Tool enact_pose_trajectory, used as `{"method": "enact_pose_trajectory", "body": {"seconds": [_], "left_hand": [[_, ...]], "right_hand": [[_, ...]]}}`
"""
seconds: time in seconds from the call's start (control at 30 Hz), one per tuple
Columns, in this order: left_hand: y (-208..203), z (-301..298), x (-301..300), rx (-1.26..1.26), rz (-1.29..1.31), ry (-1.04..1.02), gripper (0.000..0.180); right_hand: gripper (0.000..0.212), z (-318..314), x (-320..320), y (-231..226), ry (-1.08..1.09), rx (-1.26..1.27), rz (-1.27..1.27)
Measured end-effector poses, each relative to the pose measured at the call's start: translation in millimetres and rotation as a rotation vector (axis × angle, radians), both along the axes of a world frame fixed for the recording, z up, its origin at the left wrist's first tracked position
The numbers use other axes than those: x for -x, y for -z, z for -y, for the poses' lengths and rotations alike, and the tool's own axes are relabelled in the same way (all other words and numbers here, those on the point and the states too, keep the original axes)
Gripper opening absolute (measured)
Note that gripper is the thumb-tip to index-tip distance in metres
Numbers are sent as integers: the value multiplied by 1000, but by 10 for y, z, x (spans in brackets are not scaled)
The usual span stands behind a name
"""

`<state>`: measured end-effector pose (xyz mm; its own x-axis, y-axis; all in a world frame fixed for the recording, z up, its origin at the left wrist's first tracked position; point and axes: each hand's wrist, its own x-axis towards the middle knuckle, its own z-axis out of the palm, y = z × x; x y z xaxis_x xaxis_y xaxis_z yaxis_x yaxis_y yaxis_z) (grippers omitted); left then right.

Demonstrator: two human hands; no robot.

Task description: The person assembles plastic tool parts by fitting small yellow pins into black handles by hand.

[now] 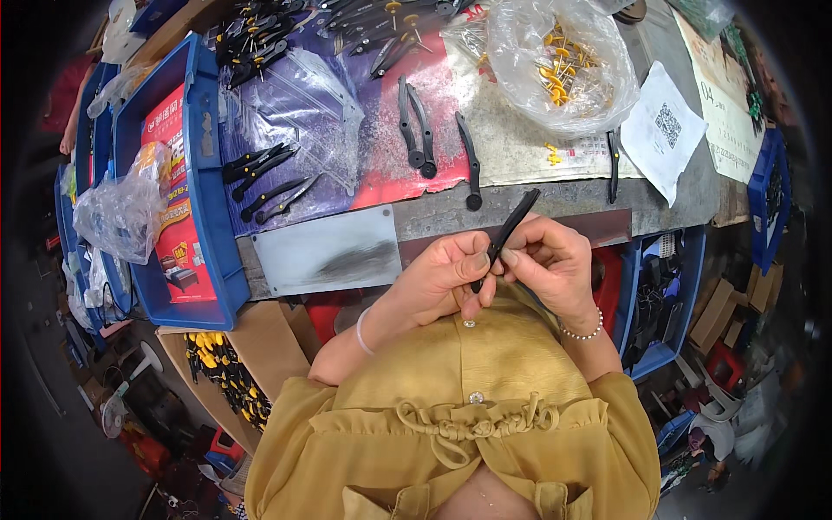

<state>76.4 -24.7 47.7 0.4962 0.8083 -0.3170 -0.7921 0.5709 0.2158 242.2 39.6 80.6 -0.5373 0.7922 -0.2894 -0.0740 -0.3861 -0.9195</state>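
A slim black handle-like piece [513,229] is held at a slant in front of my chest, just past the table's near edge. My left hand [452,270] pinches its lower end between thumb and fingers. Close beside it, my right hand [552,260] has its fingertips bent together against the same piece; anything small between them is hidden. Beyond my hands lie a two-legged black tool [417,130] with round ends, a single curved black piece [470,163] and another narrow black piece [614,166].
A clear plastic bag [563,69] holds yellow-headed metal pins, beside a white paper sheet [664,130]. Black tools [260,178] and a metal plate [329,251] lie at left. Blue bins [227,260] flank the table. A carton [282,334] contains yellow-and-black pieces.
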Motion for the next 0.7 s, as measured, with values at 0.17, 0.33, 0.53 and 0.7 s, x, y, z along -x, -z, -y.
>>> {"method": "enact_pose_trajectory", "body": {"seconds": [0.17,0.33,0.53,0.7], "left_hand": [[29,34,-14,-23,-27,-10,24],[15,42,-4,-35,-48,41,30],[33,44,-8,6,-72,11,30],[17,26,19,-7,-101,-23,23]], "right_hand": [[6,-67,-39,9,-146,-245,84],[9,-117,-29,-92,-81,389,-96],[8,-80,-13,-70,-84,290,-14],[11,-81,-10,-37,-123,125,25]]}}
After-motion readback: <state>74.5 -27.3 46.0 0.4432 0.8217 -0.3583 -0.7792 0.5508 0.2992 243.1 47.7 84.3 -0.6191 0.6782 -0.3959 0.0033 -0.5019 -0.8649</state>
